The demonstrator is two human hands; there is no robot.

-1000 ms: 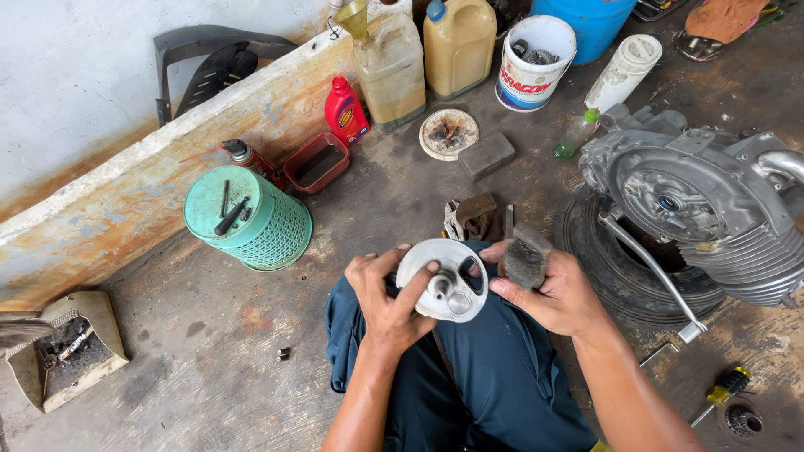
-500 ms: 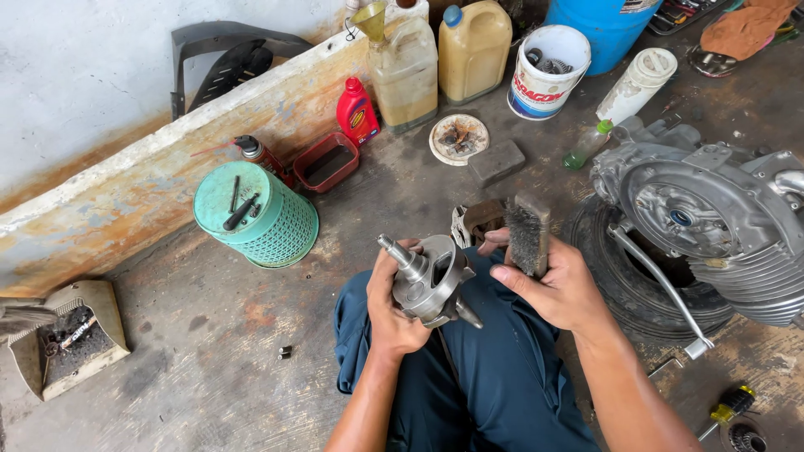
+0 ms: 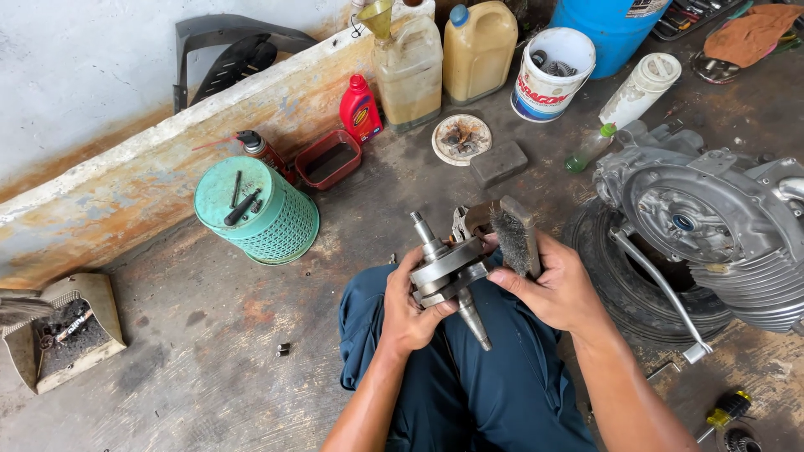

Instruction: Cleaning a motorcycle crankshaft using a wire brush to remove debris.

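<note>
Along the wall stand a red oil bottle [image 3: 359, 107] with a yellow label, two yellowish jerrycans [image 3: 479, 46] (one under a funnel), a white bucket [image 3: 551, 74] lettered in red and blue, and a blue drum [image 3: 615, 23]; a white bottle [image 3: 641, 89] lies nearby. Over the lap, the left hand [image 3: 410, 308] grasps a metal crankshaft [image 3: 446, 272], and the right hand [image 3: 557, 285] grips a wire brush [image 3: 515, 238], bristles against it. Half a second ago the brush stood clear and upright; a second ago the crank's round face was turned upward
</note>
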